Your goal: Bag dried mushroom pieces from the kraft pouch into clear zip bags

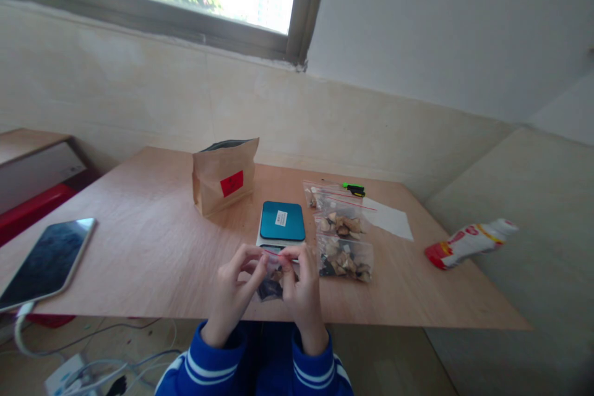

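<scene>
Pinching the red-striped top edge of a small clear zip bag (275, 275), the left hand (232, 297) and the right hand (304, 291) meet at the near edge of the wooden surface (148, 247), thumbs and forefingers pressed together on the seal from either side. Each grip is closed on the bag's mouth, the other fingers curled behind it, apparently so the strip stays taut between them. The bag hangs upright just in front of the person, its mouth pointing up and slightly away, its dark and pale contents sagging to the bottom; its long axis, along the seal, runs left to right across the body. Just beyond the fingers sits a small scale with a teal platform (282, 223), square to the person. To its right three filled zip bags (344, 241) lie flat in a row running away from the edge, overlapping a little, seals turned toward the far wall. A brown paper pouch with a red label (225, 176) stands open behind the scale, within reach. A phone (49, 263) on a cable rests at the left corner, a green-and-black marker (354, 188) near the far side, and a red-and-white packet (468, 241) lies off the surface on the right.
</scene>
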A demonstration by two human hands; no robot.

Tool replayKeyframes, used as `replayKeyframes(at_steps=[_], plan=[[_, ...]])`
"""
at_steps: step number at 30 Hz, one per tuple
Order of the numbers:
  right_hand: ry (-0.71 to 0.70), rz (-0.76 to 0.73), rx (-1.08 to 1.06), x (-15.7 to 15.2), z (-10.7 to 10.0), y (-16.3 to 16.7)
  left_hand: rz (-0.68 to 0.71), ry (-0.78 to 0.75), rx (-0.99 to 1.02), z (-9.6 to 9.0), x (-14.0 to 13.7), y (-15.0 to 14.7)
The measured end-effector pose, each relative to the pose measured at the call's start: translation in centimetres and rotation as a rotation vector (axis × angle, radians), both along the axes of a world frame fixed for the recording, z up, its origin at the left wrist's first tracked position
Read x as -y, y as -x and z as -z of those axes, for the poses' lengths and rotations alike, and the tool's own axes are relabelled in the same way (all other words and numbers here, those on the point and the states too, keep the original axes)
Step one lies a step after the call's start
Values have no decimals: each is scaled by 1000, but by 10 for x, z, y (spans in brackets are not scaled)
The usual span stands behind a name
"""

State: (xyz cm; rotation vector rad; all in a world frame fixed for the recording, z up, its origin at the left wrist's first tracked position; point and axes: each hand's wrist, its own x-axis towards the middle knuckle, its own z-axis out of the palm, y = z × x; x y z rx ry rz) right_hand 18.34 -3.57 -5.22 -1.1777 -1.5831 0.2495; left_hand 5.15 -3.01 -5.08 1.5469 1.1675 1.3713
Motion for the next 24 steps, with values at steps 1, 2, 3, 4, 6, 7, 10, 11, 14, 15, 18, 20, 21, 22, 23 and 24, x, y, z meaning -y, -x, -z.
replayKeyframes(at_steps=[1,2,3,4,6,7,10,11,14,15,18,20,21,22,23,24], plan=[[27,-25,5,1,-3,-1,1,-9,-9,-1,0,1],[47,-43,10,2,-5,-1,5,-19,-20,-1,1,2],[58,-54,16,3,-7,-1,13,-27,-32,-2,2,3],[59,-58,22,4,-9,-2,20,-32,-42,-3,2,3],[46,-55,29,4,-12,-1,30,-31,-53,-5,3,3],[33,-54,27,4,-12,-1,29,-27,-55,-5,3,3],[-4,-48,5,1,-10,2,18,-30,-65,-5,2,1],[-13,-43,-3,0,-8,3,13,-37,-72,-5,2,1],[-16,-25,-22,-2,-3,6,-4,-80,-100,-6,1,-1],[-11,-18,-24,-2,-2,7,-13,-99,-111,-6,2,-1],[-15,16,-10,-2,0,9,-47,-168,-143,-8,4,-4],[-38,42,2,-1,0,10,-56,-212,-155,-10,5,-6],[-51,52,2,-1,-1,10,-61,-230,-152,-10,6,-7],[-61,56,-2,0,-2,10,-67,-240,-148,-11,6,-6],[-67,55,-8,0,-3,9,-74,-244,-142,-11,6,-6],[-68,48,-13,0,-3,9,-79,-241,-138,-12,6,-5]])
